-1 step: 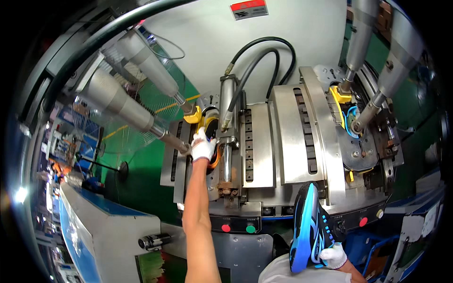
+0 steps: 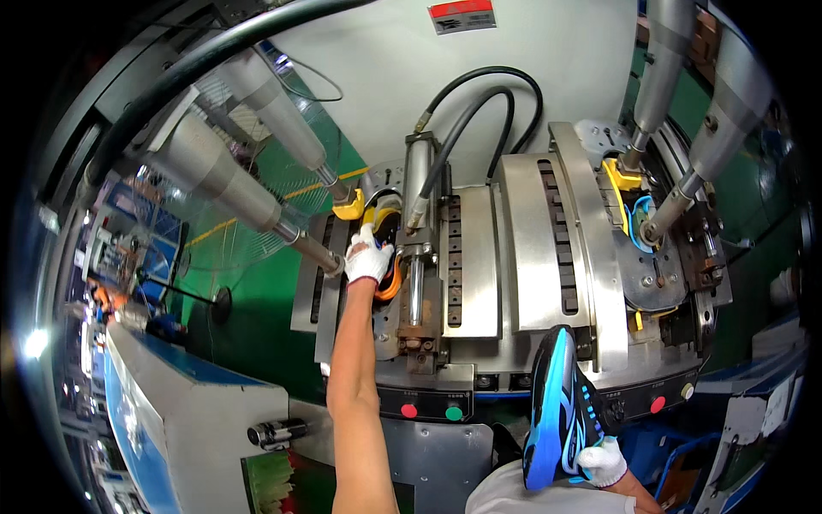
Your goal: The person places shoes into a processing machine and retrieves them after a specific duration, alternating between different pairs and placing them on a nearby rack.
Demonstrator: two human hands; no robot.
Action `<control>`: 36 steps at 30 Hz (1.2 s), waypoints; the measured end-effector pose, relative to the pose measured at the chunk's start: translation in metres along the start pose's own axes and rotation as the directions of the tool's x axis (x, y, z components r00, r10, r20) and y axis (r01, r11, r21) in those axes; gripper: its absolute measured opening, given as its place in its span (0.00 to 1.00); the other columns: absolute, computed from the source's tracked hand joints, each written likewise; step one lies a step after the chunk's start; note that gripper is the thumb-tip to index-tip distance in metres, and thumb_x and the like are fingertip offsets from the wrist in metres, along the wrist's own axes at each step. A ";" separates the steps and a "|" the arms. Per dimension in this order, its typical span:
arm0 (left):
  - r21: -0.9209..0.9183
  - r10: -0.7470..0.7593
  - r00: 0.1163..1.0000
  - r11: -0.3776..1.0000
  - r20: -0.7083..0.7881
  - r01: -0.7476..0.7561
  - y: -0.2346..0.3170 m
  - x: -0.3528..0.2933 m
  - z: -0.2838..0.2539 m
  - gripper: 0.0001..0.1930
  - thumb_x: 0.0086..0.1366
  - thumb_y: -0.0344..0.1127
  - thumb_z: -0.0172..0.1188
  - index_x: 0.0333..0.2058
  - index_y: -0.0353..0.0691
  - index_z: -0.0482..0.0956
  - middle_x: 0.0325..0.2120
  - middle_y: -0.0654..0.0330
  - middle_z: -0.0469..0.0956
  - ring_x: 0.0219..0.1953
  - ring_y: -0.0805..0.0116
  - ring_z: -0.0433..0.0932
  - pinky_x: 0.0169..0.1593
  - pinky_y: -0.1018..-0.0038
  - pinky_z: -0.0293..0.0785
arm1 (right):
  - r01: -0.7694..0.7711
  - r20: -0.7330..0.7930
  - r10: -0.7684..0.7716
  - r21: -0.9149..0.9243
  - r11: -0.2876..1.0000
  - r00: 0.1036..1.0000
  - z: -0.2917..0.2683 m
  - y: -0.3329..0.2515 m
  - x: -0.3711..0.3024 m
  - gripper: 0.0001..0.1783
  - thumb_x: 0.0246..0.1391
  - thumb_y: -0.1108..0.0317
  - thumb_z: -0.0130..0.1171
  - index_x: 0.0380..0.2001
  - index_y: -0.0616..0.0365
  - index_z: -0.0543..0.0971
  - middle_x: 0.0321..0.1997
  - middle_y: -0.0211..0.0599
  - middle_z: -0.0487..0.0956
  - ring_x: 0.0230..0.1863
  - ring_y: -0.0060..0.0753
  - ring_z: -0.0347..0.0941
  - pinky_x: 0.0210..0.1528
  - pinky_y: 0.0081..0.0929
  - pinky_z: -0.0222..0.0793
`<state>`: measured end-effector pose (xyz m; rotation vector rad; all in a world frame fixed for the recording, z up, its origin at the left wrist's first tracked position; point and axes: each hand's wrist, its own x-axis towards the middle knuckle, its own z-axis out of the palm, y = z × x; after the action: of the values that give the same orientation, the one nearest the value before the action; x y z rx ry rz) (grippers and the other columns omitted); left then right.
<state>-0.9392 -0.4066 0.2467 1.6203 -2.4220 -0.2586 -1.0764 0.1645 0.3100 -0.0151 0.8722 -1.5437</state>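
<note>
My right hand [image 2: 604, 463], in a white glove, is closed round the collar end of a black and blue sneaker [image 2: 552, 411]. The sneaker is held nearly upright, toe up, its bright blue sole facing left, at the machine's front edge. My left hand [image 2: 368, 259], also gloved, reaches into the left station of the metal press [image 2: 475, 274]. Its fingers are bent over a dark piece with yellow [image 2: 389, 224] in that station, beside an orange curved band [image 2: 391, 285]. What the left fingers grip is hidden beneath them.
Thick metal cylinders [image 2: 218, 184] slant in on both sides. Yellow pads [image 2: 626, 177] and a blue loop [image 2: 638, 218] sit in the right station. Red [image 2: 409, 411] and green buttons [image 2: 454, 414] line the front panel. Black hoses [image 2: 514, 77] arch behind. A fan [image 2: 248, 201] stands left.
</note>
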 end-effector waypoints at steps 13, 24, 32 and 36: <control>-0.535 -0.198 0.924 0.845 -0.328 -0.009 -0.057 -0.319 -0.137 0.32 0.56 0.33 0.73 0.60 0.37 0.73 0.53 0.48 0.77 0.53 0.53 0.80 0.58 0.62 0.75 | 0.122 0.245 -0.058 -0.258 0.958 0.968 0.168 0.013 0.179 0.15 0.54 0.76 0.68 0.45 0.61 0.80 0.37 0.34 0.83 0.35 0.25 0.80 0.40 0.25 0.79; -0.243 -0.869 0.489 0.460 0.075 0.854 -0.088 -0.657 -0.044 0.29 0.60 0.45 0.70 0.57 0.42 0.77 0.52 0.46 0.79 0.53 0.45 0.79 0.56 0.54 0.76 | 0.104 0.288 -0.411 -0.904 -0.415 0.865 0.238 0.083 0.526 0.09 0.54 0.69 0.57 0.35 0.54 0.86 0.39 0.44 0.85 0.41 0.45 0.83 0.45 0.40 0.79; -0.452 -0.953 0.296 0.239 0.060 0.859 -0.054 -0.718 0.036 0.28 0.58 0.35 0.70 0.56 0.29 0.76 0.46 0.40 0.81 0.49 0.44 0.81 0.56 0.53 0.77 | 0.036 0.419 -0.344 -0.676 -0.736 0.840 0.233 0.090 0.556 0.14 0.54 0.67 0.53 0.30 0.56 0.88 0.34 0.45 0.87 0.40 0.47 0.85 0.42 0.41 0.77; -0.409 -0.977 0.145 0.198 -0.157 0.891 -0.033 -0.712 0.067 0.33 0.56 0.34 0.73 0.59 0.30 0.73 0.51 0.39 0.79 0.52 0.43 0.79 0.60 0.52 0.75 | -0.102 0.382 -0.391 -0.593 -0.799 0.837 0.217 0.076 0.577 0.12 0.54 0.69 0.55 0.30 0.52 0.89 0.31 0.38 0.86 0.37 0.46 0.83 0.45 0.45 0.71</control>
<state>-0.6647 0.2418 0.1159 2.5373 -0.6591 -0.3141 -1.0216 -0.4334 0.1519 -1.8925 2.6212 -0.0158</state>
